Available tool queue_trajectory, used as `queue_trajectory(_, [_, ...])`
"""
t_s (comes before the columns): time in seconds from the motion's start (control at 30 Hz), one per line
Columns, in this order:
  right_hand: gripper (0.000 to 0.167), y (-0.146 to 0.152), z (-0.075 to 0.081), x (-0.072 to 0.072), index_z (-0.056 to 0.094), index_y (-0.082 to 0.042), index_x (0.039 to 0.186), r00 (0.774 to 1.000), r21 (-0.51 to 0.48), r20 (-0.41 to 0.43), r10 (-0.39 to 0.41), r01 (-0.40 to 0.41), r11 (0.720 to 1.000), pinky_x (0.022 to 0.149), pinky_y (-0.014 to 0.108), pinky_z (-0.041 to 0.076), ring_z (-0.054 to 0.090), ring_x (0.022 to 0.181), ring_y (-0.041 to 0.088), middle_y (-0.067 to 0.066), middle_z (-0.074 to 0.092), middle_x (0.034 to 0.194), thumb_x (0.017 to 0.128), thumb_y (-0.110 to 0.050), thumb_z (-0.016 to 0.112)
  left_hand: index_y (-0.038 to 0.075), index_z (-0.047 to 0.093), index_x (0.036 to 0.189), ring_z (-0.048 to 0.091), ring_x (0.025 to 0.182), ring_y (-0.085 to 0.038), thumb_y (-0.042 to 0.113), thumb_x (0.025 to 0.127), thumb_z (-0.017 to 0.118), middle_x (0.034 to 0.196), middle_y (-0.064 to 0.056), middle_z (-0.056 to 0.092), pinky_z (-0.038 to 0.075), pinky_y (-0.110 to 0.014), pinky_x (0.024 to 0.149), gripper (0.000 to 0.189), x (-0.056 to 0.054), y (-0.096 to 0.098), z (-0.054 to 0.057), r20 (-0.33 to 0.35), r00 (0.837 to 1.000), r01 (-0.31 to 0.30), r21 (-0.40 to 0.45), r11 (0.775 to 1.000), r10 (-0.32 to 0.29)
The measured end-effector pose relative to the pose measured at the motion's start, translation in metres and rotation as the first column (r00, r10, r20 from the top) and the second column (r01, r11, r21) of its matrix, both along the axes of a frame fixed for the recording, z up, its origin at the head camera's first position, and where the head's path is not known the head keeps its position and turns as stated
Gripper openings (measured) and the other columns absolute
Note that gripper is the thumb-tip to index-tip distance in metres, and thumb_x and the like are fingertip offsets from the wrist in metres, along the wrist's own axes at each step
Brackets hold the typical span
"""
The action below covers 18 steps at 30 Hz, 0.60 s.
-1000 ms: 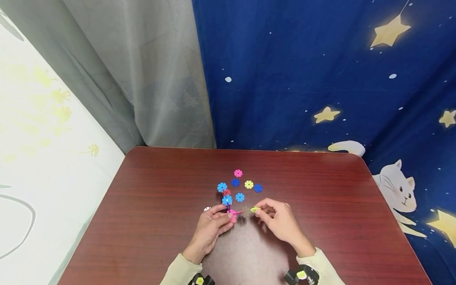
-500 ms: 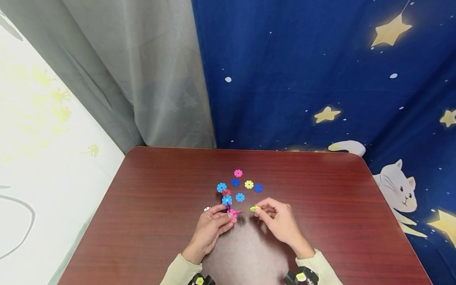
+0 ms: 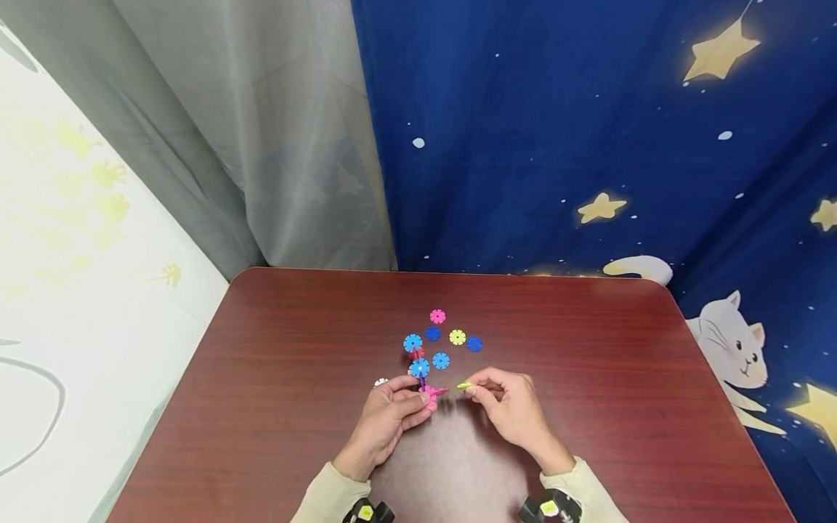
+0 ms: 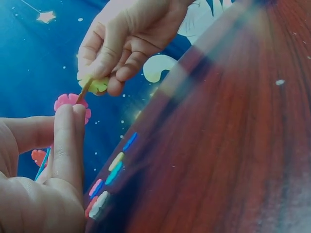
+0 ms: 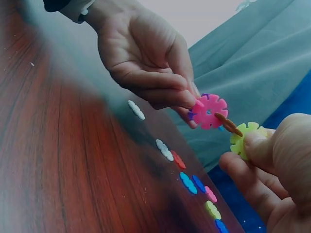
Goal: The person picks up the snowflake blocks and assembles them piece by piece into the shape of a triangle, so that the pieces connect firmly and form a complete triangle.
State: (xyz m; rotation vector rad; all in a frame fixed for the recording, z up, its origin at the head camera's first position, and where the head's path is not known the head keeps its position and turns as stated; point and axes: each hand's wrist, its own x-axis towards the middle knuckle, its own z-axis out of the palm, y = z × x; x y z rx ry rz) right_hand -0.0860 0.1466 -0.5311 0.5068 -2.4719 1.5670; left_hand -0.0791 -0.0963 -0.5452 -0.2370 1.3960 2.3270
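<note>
In the head view, the person's left arm point(image 3: 332, 497) is at 7 o'clock and the right arm point(image 3: 585, 492) is at 5 o'clock. The left hand point(image 3: 386, 421) points to 2 o'clock, thumb and fingers pinching. The right hand point(image 3: 515, 408) points to 10 o'clock, pinching too, with its last fingers bent. A little gap sits between the hands.

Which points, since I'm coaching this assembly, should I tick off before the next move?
1. Left hand holds the pink disc: ok.
2. Right hand pinches the yellow disc: ok.
3. Brown piece shows between those discs: ok, seen in both wrist views.
4. Brown piece firmly joined at both ends: cannot tell.
5. Loose light blue disc lies on the table, clear of both hands: ok.
</note>
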Motion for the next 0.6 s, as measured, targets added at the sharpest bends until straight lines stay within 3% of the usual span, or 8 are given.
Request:
queue_trajectory(0.07, [0.017,-0.0009,-0.0004,-0.0004,0.078,-0.019,0.090,0.999,0.026,-0.040,-0.014,0.016,1.000,0.067,0.017,0.059,0.075,0.071,0.002,-0.009,0.080,0.082,0.090,-0.002,0.081,-0.013,0.047,0.131,0.080,0.084,-0.017,-0.013,0.095,0.065,0.089,-0.004,0.075,0.065,-0.030,0.082,0.040,-0.0003,0.0002,0.0006,0.001,1.000,0.005,0.001,1.000,-0.005])
queue_trajectory(0.2, [0.020,-0.0029,0.0013,-0.0022,0.078,-0.020,0.089,0.997,0.044,-0.080,-0.018,0.021,0.999,0.068,0.016,0.059,0.074,0.069,0.001,-0.012,0.079,0.081,0.089,-0.001,0.082,-0.010,0.049,0.127,0.080,0.084,-0.017,-0.015,0.095,0.063,0.087,-0.004,0.074,0.065,-0.030,0.082,0.036,-0.0004,0.0007,-0.0001,0.016,1.000,0.005,0.011,1.000,-0.005])
queue_trajectory(0.4, [0.020,-0.0080,0.0010,-0.0016,0.078,-0.019,0.087,0.997,0.029,-0.081,0.006,-0.004,1.000,0.065,0.015,0.058,0.073,0.065,0.007,-0.007,0.077,0.075,0.090,0.001,0.080,-0.007,0.049,0.126,0.079,0.084,-0.018,-0.015,0.095,0.063,0.089,-0.004,0.075,0.065,-0.031,0.084,0.035,-0.0013,-0.0031,-0.0006,0.032,0.999,-0.015,0.028,0.999,0.014])
queue_trajectory(0.6, [0.017,-0.0095,-0.0038,0.0013,0.078,-0.016,0.088,0.997,-0.017,-0.077,-0.001,0.000,1.000,0.064,0.016,0.059,0.074,0.065,0.008,-0.003,0.078,0.075,0.090,0.001,0.081,-0.006,0.050,0.126,0.079,0.085,-0.019,-0.013,0.095,0.065,0.091,-0.005,0.074,0.065,-0.031,0.084,0.036,-0.0051,-0.0054,0.0023,0.024,1.000,0.006,0.023,1.000,-0.007])
